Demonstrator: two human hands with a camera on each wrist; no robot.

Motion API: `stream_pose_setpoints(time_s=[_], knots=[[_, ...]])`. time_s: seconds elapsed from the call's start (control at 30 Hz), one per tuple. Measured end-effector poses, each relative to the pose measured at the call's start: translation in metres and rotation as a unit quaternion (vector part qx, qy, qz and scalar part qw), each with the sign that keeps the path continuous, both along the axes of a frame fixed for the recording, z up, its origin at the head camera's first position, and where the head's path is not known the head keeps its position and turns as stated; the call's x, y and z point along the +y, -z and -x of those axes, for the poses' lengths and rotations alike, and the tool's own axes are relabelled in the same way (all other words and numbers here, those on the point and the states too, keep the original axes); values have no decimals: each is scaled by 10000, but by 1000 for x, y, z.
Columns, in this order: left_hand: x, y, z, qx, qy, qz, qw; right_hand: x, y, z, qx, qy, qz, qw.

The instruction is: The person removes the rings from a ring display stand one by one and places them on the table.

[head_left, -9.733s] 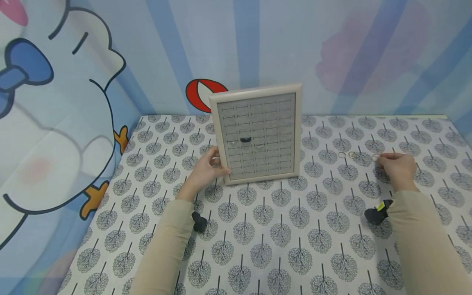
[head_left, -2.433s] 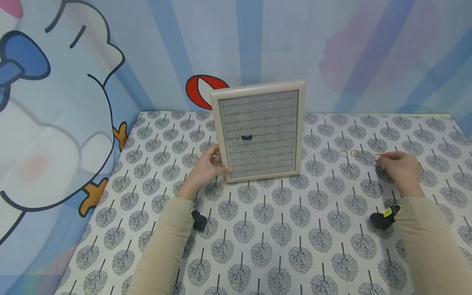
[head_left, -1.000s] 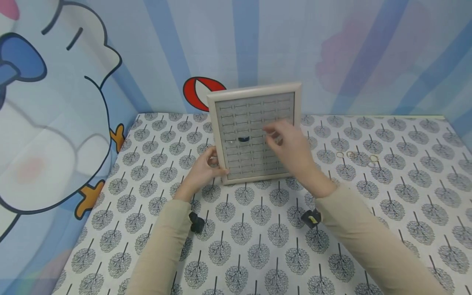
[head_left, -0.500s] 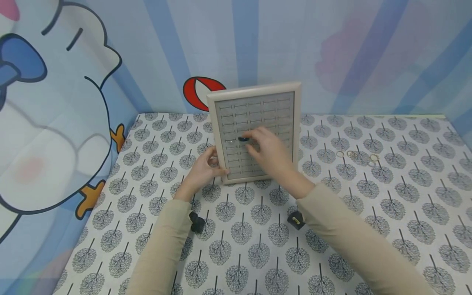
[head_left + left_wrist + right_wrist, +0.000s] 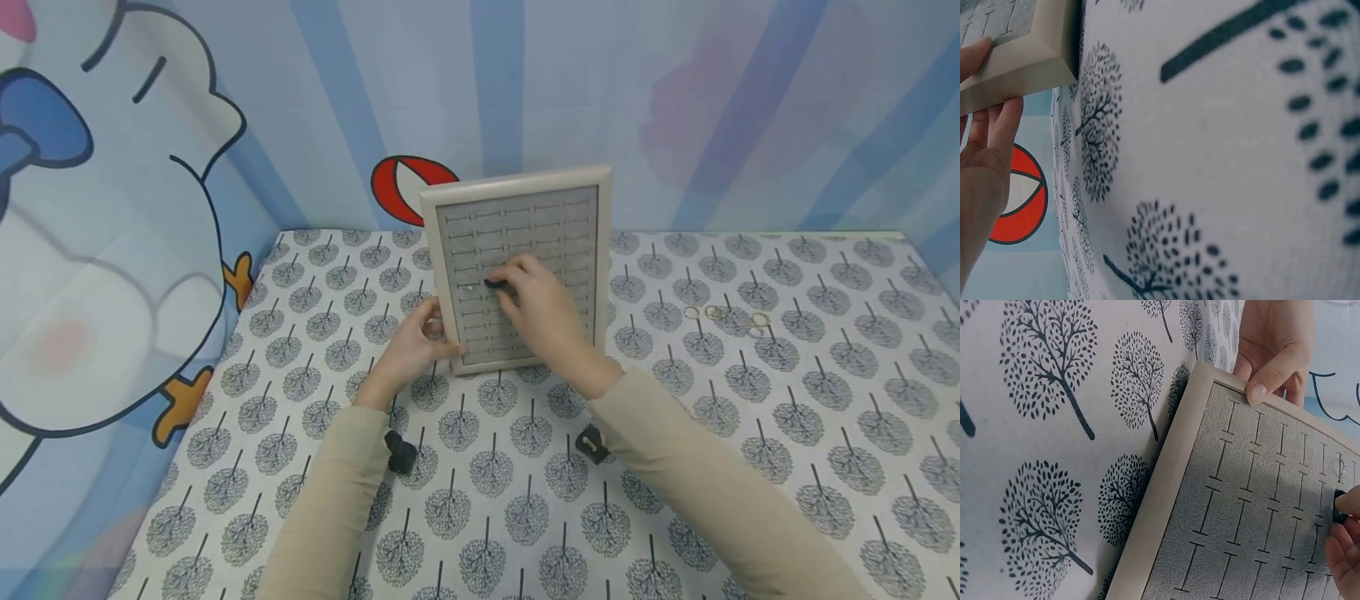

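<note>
A ring display board with a cream frame and grey slotted padding stands tilted on the table. My left hand grips its lower left corner, thumb in front and fingers behind, also seen in the left wrist view. The thumb and forefinger of my right hand pinch a dark, wide-band ring at its slot in the board. Beside it, a thin silver ring with a small sparkle sits in another slot. My right fingers partly cover the dark ring.
Several thin rings lie on the right of the table, among them a gold-coloured ring. A white cloth with dark tree prints covers the table. Behind stands a blue cartoon backdrop.
Earlier my right hand was among the rings on the right, and a thin ring left the board for that group. It has since crossed left to the board and taken hold of the dark ring.
</note>
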State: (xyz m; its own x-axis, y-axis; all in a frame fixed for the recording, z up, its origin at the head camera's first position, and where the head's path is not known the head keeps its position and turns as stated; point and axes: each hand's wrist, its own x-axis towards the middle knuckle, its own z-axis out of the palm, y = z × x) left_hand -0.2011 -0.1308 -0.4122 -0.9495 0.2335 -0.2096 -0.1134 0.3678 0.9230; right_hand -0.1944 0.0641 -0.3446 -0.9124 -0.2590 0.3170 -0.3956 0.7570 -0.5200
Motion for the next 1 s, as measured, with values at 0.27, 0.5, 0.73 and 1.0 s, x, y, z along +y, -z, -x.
stream_pose_setpoints(time_s=[0.27, 0.5, 0.73, 1.0], knots=[[0, 0, 2, -130, -21, 54, 9999, 0, 0, 1, -177, 80, 134, 9997], [1, -1, 1, -112, -21, 26, 9999, 2, 0, 1, -188, 13, 229, 9996], [0, 0, 0, 18, -17, 9, 10000, 6, -1, 2, -209, -114, 460, 9987], [-1, 1, 0, 40, -15, 24, 10000, 11, 1, 4, -173, -277, 739, 9967]])
